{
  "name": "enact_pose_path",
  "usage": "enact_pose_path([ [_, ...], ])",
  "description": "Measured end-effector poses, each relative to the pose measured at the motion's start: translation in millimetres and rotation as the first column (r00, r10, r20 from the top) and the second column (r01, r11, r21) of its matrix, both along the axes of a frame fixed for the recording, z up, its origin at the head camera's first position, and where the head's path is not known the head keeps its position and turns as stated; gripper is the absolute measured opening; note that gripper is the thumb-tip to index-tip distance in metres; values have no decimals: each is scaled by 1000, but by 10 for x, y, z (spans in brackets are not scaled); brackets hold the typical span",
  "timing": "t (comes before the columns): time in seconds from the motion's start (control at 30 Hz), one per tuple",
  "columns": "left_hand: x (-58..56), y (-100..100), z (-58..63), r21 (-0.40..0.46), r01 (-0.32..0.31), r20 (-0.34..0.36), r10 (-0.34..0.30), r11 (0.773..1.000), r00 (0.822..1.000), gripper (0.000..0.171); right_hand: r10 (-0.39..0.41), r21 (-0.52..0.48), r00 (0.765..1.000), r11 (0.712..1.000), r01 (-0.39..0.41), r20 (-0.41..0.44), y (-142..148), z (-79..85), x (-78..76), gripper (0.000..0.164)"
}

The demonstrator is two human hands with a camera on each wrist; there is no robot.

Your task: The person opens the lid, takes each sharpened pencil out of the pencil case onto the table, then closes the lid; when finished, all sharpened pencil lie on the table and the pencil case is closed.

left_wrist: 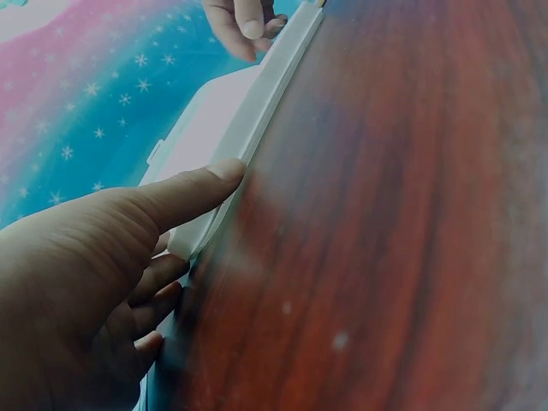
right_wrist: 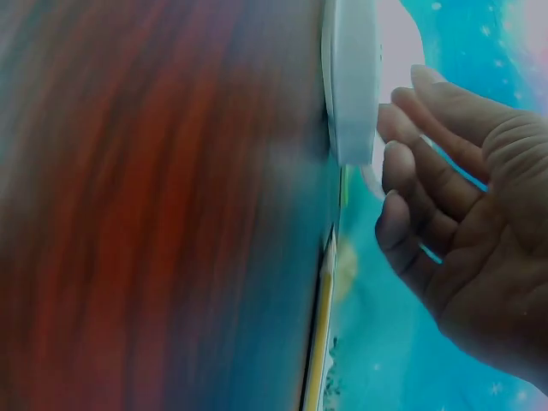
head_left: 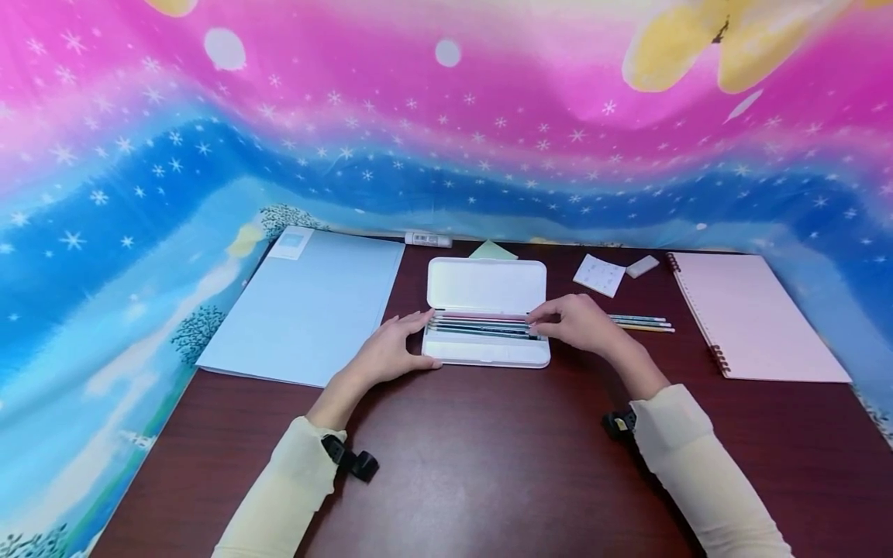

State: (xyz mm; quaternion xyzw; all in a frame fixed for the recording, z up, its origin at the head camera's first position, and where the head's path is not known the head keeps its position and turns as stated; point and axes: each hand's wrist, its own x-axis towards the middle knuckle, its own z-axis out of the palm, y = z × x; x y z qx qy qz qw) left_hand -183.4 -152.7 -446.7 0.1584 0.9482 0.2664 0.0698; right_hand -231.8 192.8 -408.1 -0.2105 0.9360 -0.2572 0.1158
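A white pencil case (head_left: 486, 353) lies on the table with its lid (head_left: 486, 284) raised at the back. Several pencils (head_left: 477, 326) lie lengthwise in it. My left hand (head_left: 387, 349) grips the case's left end, its thumb along the front edge (left_wrist: 227, 171) and the other fingers around the corner. My right hand (head_left: 582, 322) is at the right end, loosely bent fingertips over the rim by the pencil ends. In the right wrist view nothing shows between those fingers (right_wrist: 398, 167). Beside the case on the right lie several more pencils (head_left: 642, 323), partly behind my right hand.
A light blue folder (head_left: 314, 302) lies to the left, a pink spiral notebook (head_left: 760, 318) to the right. Behind the case are a white tube (head_left: 429, 240) and a green paper piece (head_left: 492, 250). A small printed card (head_left: 598, 275) and an eraser (head_left: 643, 266) lie back right.
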Motion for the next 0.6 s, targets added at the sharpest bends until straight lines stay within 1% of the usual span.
enact_pose_path([
  [0.13, 6, -2, 3, -2, 0, -3, 0, 1000, 1000, 95, 75, 60, 997, 995, -76, 11, -76, -21, -4, 22],
  [0.27, 4, -1, 9, -4, 0, -4, 0, 1000, 1000, 95, 124, 108, 992, 986, -124, -1, -132, -14, -7, 18],
  [0.4, 1, 0, 7, -6, -3, 0, 3, 1000, 1000, 94, 137, 130, 990, 982, -137, 5, -163, -5, -25, 16],
  [0.6, 2, 3, 4, -7, -8, 9, 8, 1000, 1000, 94, 148, 106, 989, 983, -150, 30, -166, -2, -33, 13],
])
